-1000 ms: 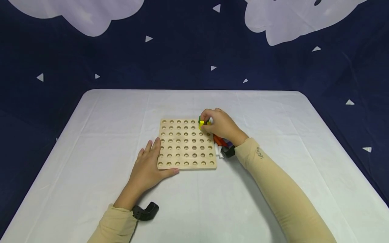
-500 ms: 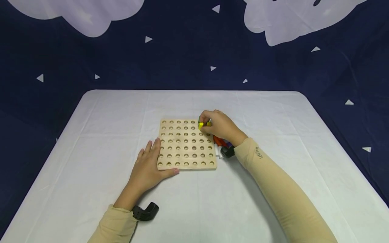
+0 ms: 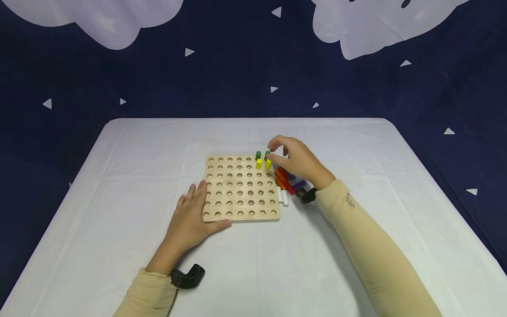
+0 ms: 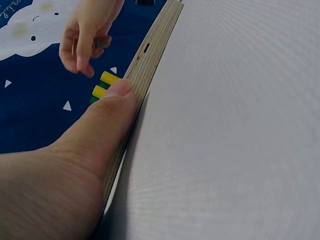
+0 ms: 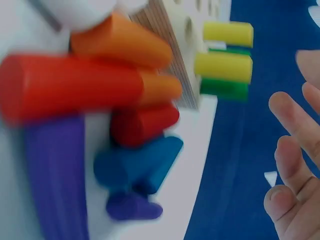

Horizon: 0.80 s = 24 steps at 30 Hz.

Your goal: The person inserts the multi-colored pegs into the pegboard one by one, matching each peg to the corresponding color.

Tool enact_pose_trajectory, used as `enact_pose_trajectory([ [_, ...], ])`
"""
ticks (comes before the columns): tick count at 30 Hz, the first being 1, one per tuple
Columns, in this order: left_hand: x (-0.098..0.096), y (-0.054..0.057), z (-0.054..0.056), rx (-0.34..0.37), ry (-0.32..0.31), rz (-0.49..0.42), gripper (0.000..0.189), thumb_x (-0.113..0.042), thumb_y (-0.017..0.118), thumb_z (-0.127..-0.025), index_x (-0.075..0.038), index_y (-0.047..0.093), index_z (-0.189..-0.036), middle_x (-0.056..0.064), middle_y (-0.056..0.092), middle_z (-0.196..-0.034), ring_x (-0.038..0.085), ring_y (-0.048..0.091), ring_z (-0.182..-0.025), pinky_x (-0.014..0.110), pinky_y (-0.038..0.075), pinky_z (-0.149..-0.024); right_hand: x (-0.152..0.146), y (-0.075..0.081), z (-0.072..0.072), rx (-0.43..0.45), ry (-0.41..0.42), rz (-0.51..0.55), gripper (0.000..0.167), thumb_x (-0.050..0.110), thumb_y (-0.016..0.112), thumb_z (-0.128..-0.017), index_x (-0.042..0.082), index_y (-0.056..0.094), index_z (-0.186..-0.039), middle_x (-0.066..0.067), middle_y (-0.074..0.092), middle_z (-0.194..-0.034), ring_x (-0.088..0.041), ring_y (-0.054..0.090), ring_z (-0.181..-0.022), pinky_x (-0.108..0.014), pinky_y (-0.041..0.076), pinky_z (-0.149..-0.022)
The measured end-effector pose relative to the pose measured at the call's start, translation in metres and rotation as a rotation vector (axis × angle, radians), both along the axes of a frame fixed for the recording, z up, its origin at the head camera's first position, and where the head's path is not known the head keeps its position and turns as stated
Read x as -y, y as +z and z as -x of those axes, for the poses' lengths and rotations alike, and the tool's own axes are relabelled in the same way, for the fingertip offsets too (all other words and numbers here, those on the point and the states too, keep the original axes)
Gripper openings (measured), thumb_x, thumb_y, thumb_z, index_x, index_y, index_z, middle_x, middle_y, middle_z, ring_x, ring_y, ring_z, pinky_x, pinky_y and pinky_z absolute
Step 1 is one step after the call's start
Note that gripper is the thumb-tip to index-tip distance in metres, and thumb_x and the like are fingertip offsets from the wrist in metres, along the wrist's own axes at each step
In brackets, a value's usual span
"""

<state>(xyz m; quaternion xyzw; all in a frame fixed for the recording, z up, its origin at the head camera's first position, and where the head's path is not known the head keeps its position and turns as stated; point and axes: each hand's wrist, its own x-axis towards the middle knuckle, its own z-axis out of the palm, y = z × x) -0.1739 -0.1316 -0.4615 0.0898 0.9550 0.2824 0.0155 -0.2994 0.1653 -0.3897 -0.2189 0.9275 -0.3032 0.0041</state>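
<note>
A wooden pegboard (image 3: 234, 188) with rows of round holes lies on the table. Two green pegs (image 3: 258, 155) stand upright in its far right corner, with two yellow pegs (image 3: 259, 164) in the row in front of them. My left hand (image 3: 189, 222) rests against the board's left side, fingers extended, thumb (image 4: 107, 117) along the near edge. Bent, spread fingers with nothing between them show on my right hand (image 3: 301, 160), raised beside the far right corner. In the right wrist view its fingertips are apart from the yellow pegs (image 5: 224, 67).
Loose pegs lie in a pile against the board's right side: red pegs (image 5: 75, 87), orange pegs (image 5: 120, 42), blue pegs (image 5: 135, 162), purple pegs (image 5: 57, 175) and white pegs (image 3: 285, 199). A white cloth (image 3: 253, 273) covers the table, and a dark blue patterned backdrop (image 3: 222, 83) hangs behind.
My right hand has let go of a yellow peg, now standing in the board, and has moved up and right with its fingers opened. The left hand keeps its place.
</note>
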Motion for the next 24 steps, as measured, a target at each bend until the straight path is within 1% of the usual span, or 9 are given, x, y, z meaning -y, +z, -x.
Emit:
enact_pose_trajectory([
  [4,0.001,-0.001,0.0,0.003,0.003,-0.001,0.13,-0.067,0.079,-0.069,-0.001,0.011,-0.159,0.021,0.02,-0.164,0.041,0.013,-0.153,0.057,0.009,-0.125,-0.014,0.002,0.0,-0.001,-0.046,0.007,0.026,0.028,0.066,-0.096,0.012,0.066,-0.117,-0.003,0.069,-0.112,-0.024,0.052,-0.09,-0.036,0.044,-0.077],
  [7,0.001,-0.001,0.0,0.004,0.005,-0.001,0.13,-0.066,0.079,-0.069,-0.001,0.011,-0.159,0.021,0.02,-0.164,0.041,0.013,-0.153,0.057,0.009,-0.125,-0.026,0.001,0.001,0.024,-0.093,-0.012,0.026,0.028,0.065,-0.096,0.012,0.066,-0.117,-0.004,0.069,-0.111,-0.024,0.052,-0.087,-0.036,0.043,-0.074],
  [10,0.002,-0.002,0.0,0.002,0.006,-0.001,0.129,-0.066,0.079,-0.07,-0.001,0.011,-0.159,0.021,0.02,-0.164,0.041,0.013,-0.153,0.057,0.009,-0.125,-0.039,-0.004,0.004,0.084,-0.149,-0.058,0.027,0.031,0.064,-0.096,0.014,0.065,-0.118,-0.004,0.068,-0.109,-0.025,0.052,-0.085,-0.035,0.043,-0.071],
  [12,0.002,-0.002,0.001,0.002,0.006,-0.003,0.13,-0.066,0.079,-0.07,-0.001,0.011,-0.159,0.021,0.02,-0.164,0.042,0.013,-0.153,0.057,0.009,-0.125,-0.046,-0.009,0.006,0.14,-0.172,-0.102,0.03,0.032,0.063,-0.097,0.015,0.063,-0.121,-0.005,0.067,-0.109,-0.025,0.053,-0.083,-0.034,0.045,-0.07],
  [15,0.002,-0.003,0.002,0.001,0.005,-0.007,0.13,-0.066,0.079,-0.069,-0.001,0.011,-0.159,0.022,0.02,-0.164,0.042,0.013,-0.153,0.057,0.008,-0.125,-0.055,-0.016,0.008,0.225,-0.187,-0.161,0.037,0.034,0.06,-0.098,0.015,0.058,-0.129,-0.008,0.065,-0.108,-0.024,0.055,-0.082,-0.033,0.047,-0.068],
  [18,0.002,-0.004,0.003,0.001,0.0,-0.011,0.13,-0.066,0.079,-0.069,-0.001,0.011,-0.159,0.022,0.021,-0.163,0.042,0.013,-0.153,0.057,0.008,-0.125,-0.061,-0.022,0.009,0.286,-0.177,-0.199,0.042,0.034,0.058,-0.099,0.011,0.054,-0.135,-0.011,0.065,-0.105,-0.024,0.056,-0.08,-0.031,0.047,-0.067],
  [21,0.001,-0.006,0.004,-0.003,-0.002,-0.015,0.13,-0.067,0.079,-0.069,-0.001,0.012,-0.158,0.021,0.02,-0.164,0.041,0.013,-0.153,0.057,0.008,-0.125,-0.063,-0.025,0.009,0.318,-0.176,-0.215,0.042,0.031,0.06,-0.098,0.008,0.056,-0.133,-0.012,0.065,-0.101,-0.023,0.056,-0.079,-0.03,0.046,-0.066],
  [24,0.0,-0.008,0.004,-0.004,-0.003,-0.015,0.131,-0.068,0.079,-0.068,-0.001,0.012,-0.159,0.021,0.021,-0.163,0.041,0.013,-0.153,0.057,0.009,-0.125,-0.063,-0.026,0.008,0.332,-0.173,-0.218,0.04,0.028,0.062,-0.097,0.005,0.059,-0.13,-0.012,0.065,-0.1,-0.022,0.056,-0.079,-0.029,0.046,-0.067],
])
